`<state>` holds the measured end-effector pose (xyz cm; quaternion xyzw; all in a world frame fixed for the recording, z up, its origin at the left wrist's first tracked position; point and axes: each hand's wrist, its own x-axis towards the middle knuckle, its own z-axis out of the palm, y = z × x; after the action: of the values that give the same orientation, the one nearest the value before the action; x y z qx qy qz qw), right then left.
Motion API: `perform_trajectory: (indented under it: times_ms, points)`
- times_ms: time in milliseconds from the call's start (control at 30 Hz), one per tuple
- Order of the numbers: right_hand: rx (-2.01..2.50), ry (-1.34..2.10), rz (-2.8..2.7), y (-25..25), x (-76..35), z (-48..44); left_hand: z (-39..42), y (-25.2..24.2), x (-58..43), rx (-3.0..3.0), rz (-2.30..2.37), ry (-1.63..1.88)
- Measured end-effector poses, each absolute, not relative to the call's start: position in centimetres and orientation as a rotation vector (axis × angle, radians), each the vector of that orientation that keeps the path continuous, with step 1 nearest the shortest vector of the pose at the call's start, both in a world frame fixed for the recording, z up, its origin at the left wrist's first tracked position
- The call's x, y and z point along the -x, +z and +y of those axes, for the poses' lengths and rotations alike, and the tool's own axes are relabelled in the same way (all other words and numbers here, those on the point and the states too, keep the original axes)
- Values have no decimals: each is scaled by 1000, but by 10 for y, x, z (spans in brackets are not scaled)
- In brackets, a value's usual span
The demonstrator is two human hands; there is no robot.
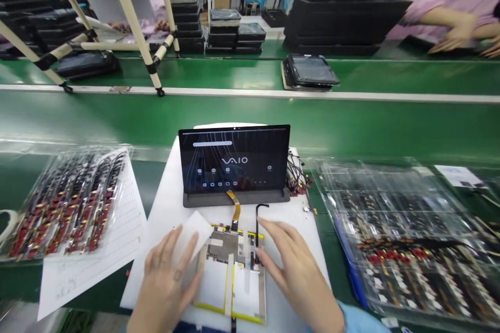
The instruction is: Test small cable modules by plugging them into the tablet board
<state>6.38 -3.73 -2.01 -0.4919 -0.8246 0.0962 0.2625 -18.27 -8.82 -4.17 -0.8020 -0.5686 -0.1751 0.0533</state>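
My left hand grips a flat white piece, perhaps a card or pad, over the left edge of an opened tablet body. A bare circuit board fills its upper part, and yellow strips line its edges. My right hand is at the body's right edge, thumb and forefinger apart beside a black flat cable. Whether the fingertips touch the cable is hard to tell. An orange ribbon cable runs from the board to a lit tablet screen, propped upright behind.
A white work mat lies beneath. Clear trays of small cable parts stand left and right. Printed paper sits under the left tray. Stacked tablets rest beyond the green belt. Pipe framing rises at left; people work behind.
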Motion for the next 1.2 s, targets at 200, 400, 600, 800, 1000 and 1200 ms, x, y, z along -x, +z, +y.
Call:
perform_trajectory:
  times_ms: [200, 400, 600, 800, 1000, 1200]
  points:
    - [1039, 87, -2436, -34, -35, 29, -83, -38, 214, 2375, -1699, -541]
    - [938, -100, -2342, -12, -30, 37, -74, -18, 210, 2534, -1468, -595]
    - [1202, -147, -2017, -18, -70, 24, -62, -13, 201, 2825, -1259, -606]
    - [1264, -173, -2096, -51, -82, 22, -53, -23, 216, 3184, -1303, -495]
    - [1211, -290, -2142, -35, -71, 28, -24, 12, 213, 3257, -1543, -892]
    - [1072, -339, -2126, -27, -82, 11, 45, 11, 196, 2120, -1984, -2193]
